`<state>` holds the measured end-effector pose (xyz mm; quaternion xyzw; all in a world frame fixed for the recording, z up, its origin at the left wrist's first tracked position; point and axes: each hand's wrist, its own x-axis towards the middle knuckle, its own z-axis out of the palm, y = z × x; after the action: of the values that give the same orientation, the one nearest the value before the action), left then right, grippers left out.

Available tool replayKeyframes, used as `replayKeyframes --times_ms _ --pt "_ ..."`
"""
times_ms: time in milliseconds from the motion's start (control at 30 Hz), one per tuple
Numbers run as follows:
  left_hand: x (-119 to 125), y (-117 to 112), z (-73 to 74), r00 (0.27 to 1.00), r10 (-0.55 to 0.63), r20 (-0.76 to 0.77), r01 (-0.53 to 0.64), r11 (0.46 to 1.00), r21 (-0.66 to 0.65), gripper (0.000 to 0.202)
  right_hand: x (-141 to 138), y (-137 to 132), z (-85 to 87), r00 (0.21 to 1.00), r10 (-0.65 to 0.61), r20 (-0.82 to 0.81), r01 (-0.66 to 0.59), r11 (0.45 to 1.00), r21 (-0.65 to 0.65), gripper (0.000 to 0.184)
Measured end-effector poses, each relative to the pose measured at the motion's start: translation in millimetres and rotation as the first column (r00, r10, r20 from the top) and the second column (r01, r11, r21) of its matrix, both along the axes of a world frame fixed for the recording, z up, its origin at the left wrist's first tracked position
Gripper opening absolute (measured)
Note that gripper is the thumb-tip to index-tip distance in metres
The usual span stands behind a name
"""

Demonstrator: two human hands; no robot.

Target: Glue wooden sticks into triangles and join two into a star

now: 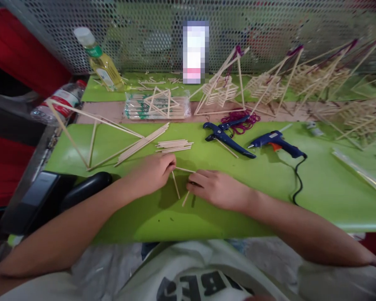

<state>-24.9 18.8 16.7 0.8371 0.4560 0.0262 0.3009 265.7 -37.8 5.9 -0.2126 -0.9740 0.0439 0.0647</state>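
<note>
Low over the green tabletop, my left hand (158,169) pinches the corner of a small frame of thin wooden sticks (184,169). My right hand (217,188) closes its fingers around the other end of the same frame. One stick slants down below my left fingertips, and another pokes out under my right fingers. How the sticks meet inside my hands is hidden. Just beyond my hands lies a pile of short wooden sticks (174,145). A bundle of longer sticks (142,144) rests behind my left wrist, touching a large stick frame (92,138).
Blue-handled cutters (228,140), purple string (246,121) and a corded glue gun (277,142) lie right of centre. Finished-looking stick structures (221,90) line the back right. At back left are a drink bottle (102,67), a lying bottle (61,102) and packaged sticks (156,104).
</note>
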Motion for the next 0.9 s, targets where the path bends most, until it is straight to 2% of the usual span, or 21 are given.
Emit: replayKeyframes --times_ms 167,267,333,433,533,667,767,900 --pt "3 -1 0.8 0.999 -0.035 -0.018 0.036 0.998 0.060 0.023 2 2 -1.8 0.998 -0.070 0.012 0.069 0.997 0.019 0.027" --pt "4 -2 5.8 0.999 -0.014 -0.050 0.018 0.997 0.073 0.024 5 3 3.5 0.978 -0.200 0.050 0.201 0.979 -0.021 0.026" --pt "3 1 9.6 0.995 -0.002 -0.100 0.008 0.999 0.051 0.027 8 7 8.4 0.941 -0.327 0.090 0.334 0.939 -0.081 0.030" --pt "-5 7 12.5 0.988 -0.079 -0.136 0.080 0.997 0.007 0.033 13 15 15.3 0.887 -0.433 0.159 0.459 0.865 -0.202 0.045" --pt "-14 13 10.3 0.979 -0.167 -0.118 0.163 0.986 -0.045 0.046 14 23 19.3 0.874 -0.441 0.203 0.484 0.826 -0.289 0.040" --pt "-17 11 5.3 0.973 -0.193 -0.126 0.188 0.981 -0.051 0.079 11 24 19.5 0.889 -0.418 0.189 0.458 0.828 -0.325 0.031" --pt "-12 7 4.9 0.965 -0.205 -0.163 0.203 0.979 -0.029 0.082 9 23 17.0 0.903 -0.397 0.162 0.429 0.839 -0.335 0.027" --pt "-9 5 6.0 0.961 -0.213 -0.177 0.214 0.977 -0.016 0.074 9 23 13.5 0.910 -0.388 0.145 0.414 0.844 -0.340 0.028"
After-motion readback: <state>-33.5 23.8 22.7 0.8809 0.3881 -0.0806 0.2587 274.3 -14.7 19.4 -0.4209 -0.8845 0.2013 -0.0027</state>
